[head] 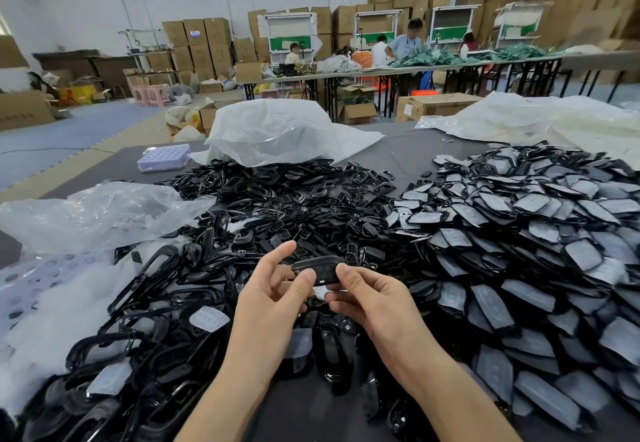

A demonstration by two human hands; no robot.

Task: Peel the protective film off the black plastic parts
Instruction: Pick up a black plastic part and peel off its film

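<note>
- At the near edge of the dark grey table (408, 154), bare glossy black plastic shells (330, 355) lie loose. A few pale film pieces (209, 318) lie among them.
- Just beyond, over the middle of the table, the left hand (273, 299) and the right hand (374, 303) share one small black plastic part (317, 268).
  - The left hand pinches it with thumb and curled fingers, forefinger raised.
  - The right hand pinches its other end, thumb on top.
  - A pale sliver shows under the part between the thumbs. It may be a lifted film edge, but I cannot tell.
  - This piece looks to be mid-peel or just starting.
- Toward the near-left corner, a heap of whitish translucent film scraps (41, 303) suggests many parts are already stripped.
- Across the centre spreads a mound of bare black plastic frames and shells (277, 206), with no film showing on them.
- Along the right side, a large pile of black parts with grey-white film on their faces (519, 251) reaches toward the far-right corner. This is the work left, and it is a big share.
- On the left side lies a crumpled clear plastic bag (104, 213).
- Near the far edge sit a lavender plastic box (164, 157), a white plastic sack (277, 130) and, to the right, a spread plastic sheet (554, 119).
</note>
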